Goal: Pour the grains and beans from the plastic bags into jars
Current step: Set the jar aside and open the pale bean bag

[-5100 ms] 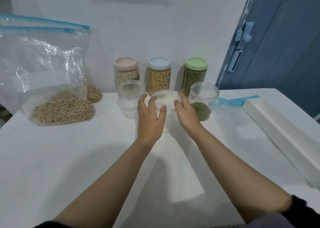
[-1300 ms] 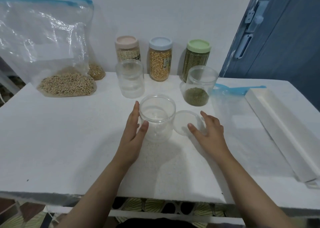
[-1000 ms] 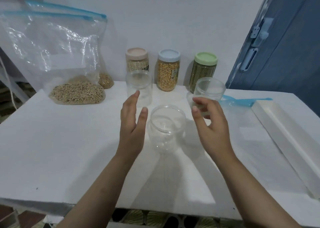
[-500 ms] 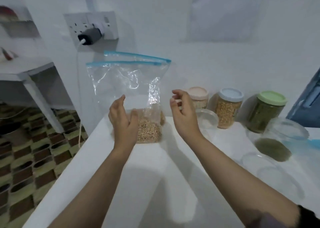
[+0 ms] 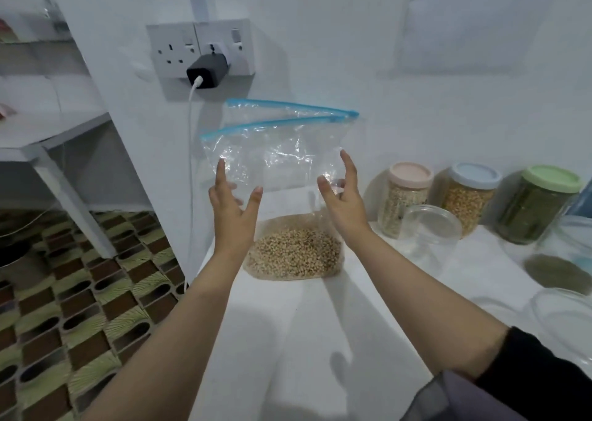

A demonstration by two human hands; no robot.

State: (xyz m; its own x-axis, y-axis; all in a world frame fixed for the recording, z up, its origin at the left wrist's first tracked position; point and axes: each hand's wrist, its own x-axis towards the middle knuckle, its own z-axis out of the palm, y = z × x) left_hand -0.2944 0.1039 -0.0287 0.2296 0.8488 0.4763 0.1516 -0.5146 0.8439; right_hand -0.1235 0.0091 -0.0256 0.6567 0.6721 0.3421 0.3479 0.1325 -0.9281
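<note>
There's no writing I can make out anywhere; the pale patch on the pink-lidded jar may be a label, but it's too blurred to read.

The table is plain matte white and runs up to a white painted wall. A double socket is set on that wall, with a boxy black charger plugged in and a white cable hanging straight down past the table's edge. Off to the left the floor is tiled in a brown and green pattern, and a white shelf stands there.

The front plastic bag is clear, crinkled film with a blue zip strip, standing upright with tan grains heaped in its bottom. A second bag of the same kind stands right behind it against the wall. The left hand and right hand are raised on either side of the front bag, fingers straight and spread, clasping nothing; the fingertips lie at the film, though I can't tell whether they touch it.

To the right, three round clear jars stand in a row by the wall: the pink-lidded one holding pale grain, a blue-lidded jar of yellow kernels, and a green-lidded jar of dark green beans. In front of them stands an empty jar with no lid. Another lidless jar at the right edge has green beans in its bottom.
</note>
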